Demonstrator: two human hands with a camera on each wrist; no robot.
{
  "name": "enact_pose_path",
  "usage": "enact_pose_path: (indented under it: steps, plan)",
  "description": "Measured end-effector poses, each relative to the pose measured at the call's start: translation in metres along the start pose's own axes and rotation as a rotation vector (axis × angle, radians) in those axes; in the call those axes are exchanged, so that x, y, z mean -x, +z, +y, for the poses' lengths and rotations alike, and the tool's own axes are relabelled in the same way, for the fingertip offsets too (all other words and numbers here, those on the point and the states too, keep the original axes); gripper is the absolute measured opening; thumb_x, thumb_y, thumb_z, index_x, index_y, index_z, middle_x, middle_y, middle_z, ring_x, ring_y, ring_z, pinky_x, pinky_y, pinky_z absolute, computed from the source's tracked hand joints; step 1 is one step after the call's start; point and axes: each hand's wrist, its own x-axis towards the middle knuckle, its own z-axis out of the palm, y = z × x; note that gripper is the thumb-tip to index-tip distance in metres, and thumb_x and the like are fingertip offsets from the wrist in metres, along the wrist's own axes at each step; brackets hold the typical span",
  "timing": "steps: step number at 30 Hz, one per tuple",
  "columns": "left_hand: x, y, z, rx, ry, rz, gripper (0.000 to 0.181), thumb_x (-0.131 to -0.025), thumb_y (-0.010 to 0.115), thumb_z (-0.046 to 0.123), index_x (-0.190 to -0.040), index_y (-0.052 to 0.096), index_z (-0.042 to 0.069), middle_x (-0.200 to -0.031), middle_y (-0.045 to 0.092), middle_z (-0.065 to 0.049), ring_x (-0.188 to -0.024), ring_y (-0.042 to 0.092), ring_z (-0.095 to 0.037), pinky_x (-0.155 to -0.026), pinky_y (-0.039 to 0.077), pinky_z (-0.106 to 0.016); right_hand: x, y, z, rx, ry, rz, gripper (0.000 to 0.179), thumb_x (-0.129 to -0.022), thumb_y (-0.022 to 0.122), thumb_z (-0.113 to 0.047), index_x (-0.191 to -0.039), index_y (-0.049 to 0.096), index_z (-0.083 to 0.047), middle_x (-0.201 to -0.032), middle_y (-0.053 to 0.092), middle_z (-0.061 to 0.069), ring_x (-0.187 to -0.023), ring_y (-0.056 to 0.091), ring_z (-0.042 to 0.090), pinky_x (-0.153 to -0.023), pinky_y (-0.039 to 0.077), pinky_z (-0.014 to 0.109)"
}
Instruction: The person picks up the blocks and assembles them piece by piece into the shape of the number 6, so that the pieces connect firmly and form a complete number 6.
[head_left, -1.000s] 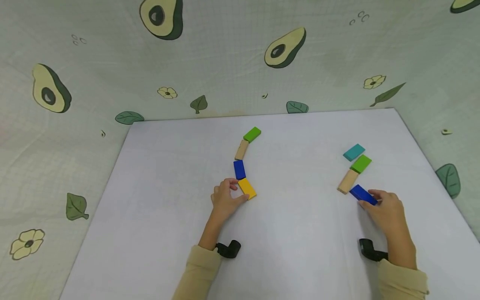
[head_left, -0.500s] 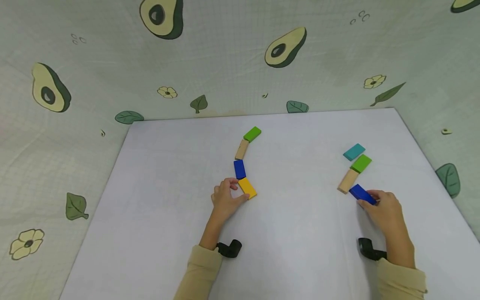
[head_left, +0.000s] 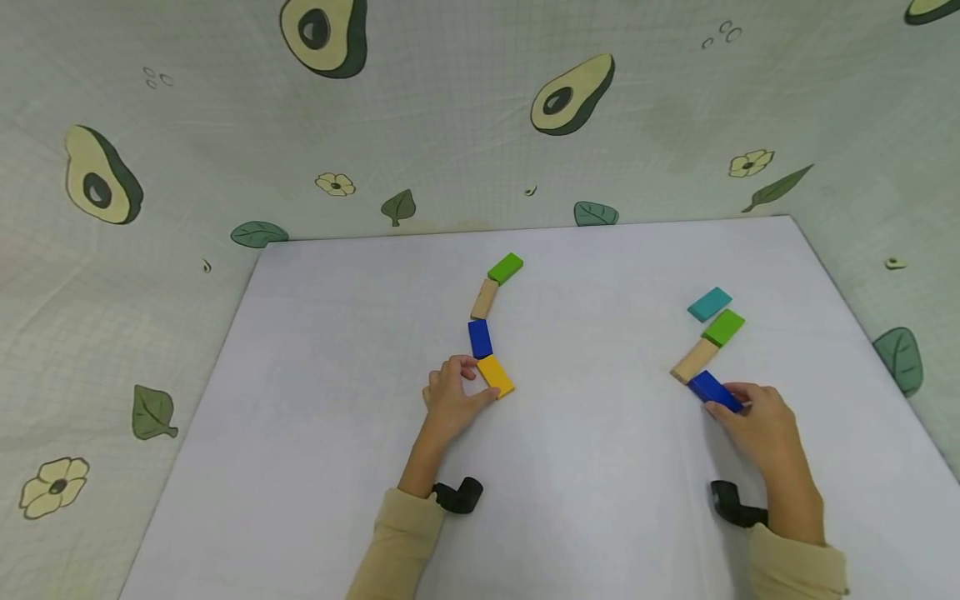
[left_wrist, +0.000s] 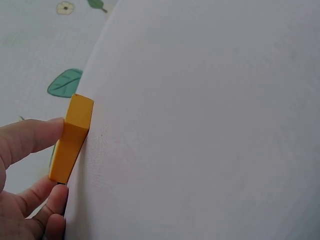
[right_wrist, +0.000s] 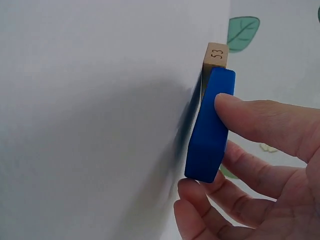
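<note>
Closest to you are the two black wrist camera mounts [head_left: 459, 497], one under each cuff of your beige sleeves [head_left: 397, 546], sitting over the white table [head_left: 315, 400].

Your left hand [head_left: 447, 398] has its thumb and fingers curled around the near end of the yellow block [head_left: 495, 376], pinching it by its edges while it lies flat on the table, roughly mid-table. From the left wrist view you can see the thumb on one long side and a fingertip under the near corner.

Your right hand [head_left: 757, 421] is over on the right side, pinching the blue block [head_left: 714, 391] between thumb and fingers. The right wrist view shows the grip pretty clearly, thumb on the top face, fingers wrapped below. Its far end sits right up against the natural wood block [head_left: 693, 360] stamped 53.

Going farther out on the left chain: a second blue block [head_left: 480, 338] touches the yellow one, then a tan wood block [head_left: 484, 298], then a green block [head_left: 505, 268].

On the right chain, past the wood one, there's a green block [head_left: 723, 327] and then a teal block [head_left: 708, 304].

Behind it all hangs the avocado-print cloth [head_left: 480, 108].
</note>
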Motion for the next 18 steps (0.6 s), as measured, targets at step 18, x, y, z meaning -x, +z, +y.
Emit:
enact_pose_path:
  steps: [18]
  plan:
    - [-0.002, -0.002, -0.001, 0.002, 0.027, -0.014, 0.049, -0.077, 0.075, 0.029, -0.115, 0.048, 0.013, -0.096, 0.051, -0.004, -0.094, 0.039, -0.023, -0.08, 0.024, -0.041, 0.006, 0.014, -0.031, -0.035, -0.166, -0.046, 0.052, -0.09, 0.061, -0.028, -0.124, 0.047, 0.009, -0.109, 0.047, 0.028, -0.093, 0.046, 0.035, -0.071, 0.043, 0.038]
